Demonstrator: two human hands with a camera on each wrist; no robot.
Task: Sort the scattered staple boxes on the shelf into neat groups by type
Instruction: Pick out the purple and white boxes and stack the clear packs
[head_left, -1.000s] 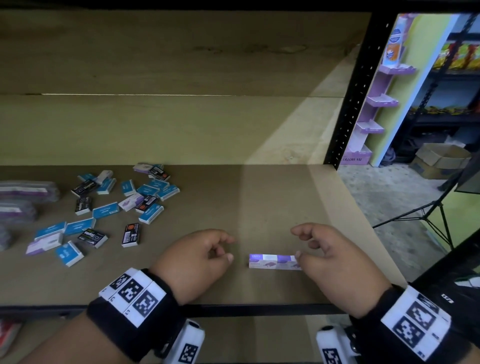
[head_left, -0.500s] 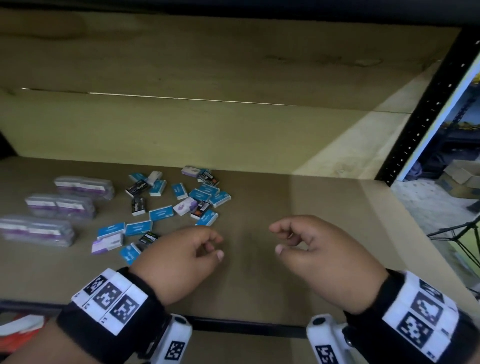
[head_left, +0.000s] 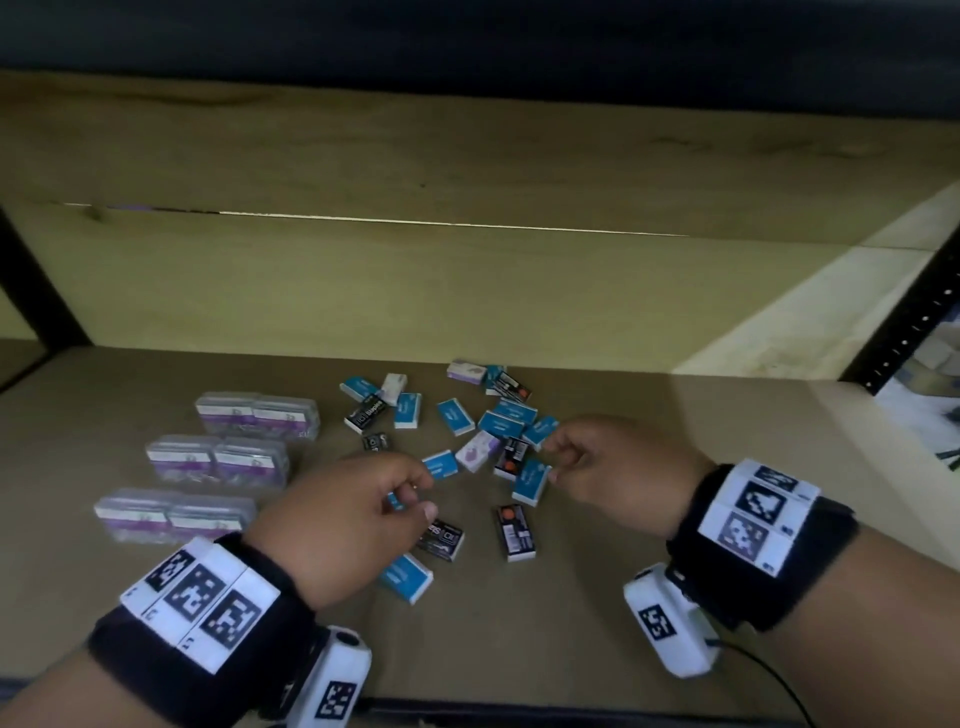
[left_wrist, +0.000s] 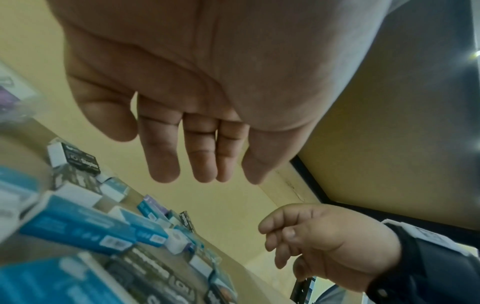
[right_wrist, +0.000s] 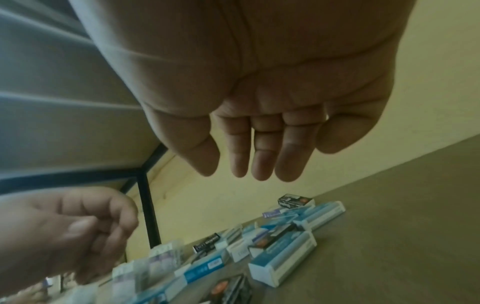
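Small blue cardboard staple boxes, black ones and a few pale purple-and-white ones lie flat, jumbled at all angles, mid-way along the brown wooden shelf, some overlapping.

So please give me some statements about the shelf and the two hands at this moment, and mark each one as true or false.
1. Both hands hover above the scattered boxes, holding nothing. True: the left hand and right hand are empty.
2. The clear plastic packs lie to the right of the loose boxes. False: they lie to the left.
3. Blue boxes and black boxes lie mixed together. True.
4. The clear packs are stacked in one tall pile. False: they lie in three rows on the shelf.
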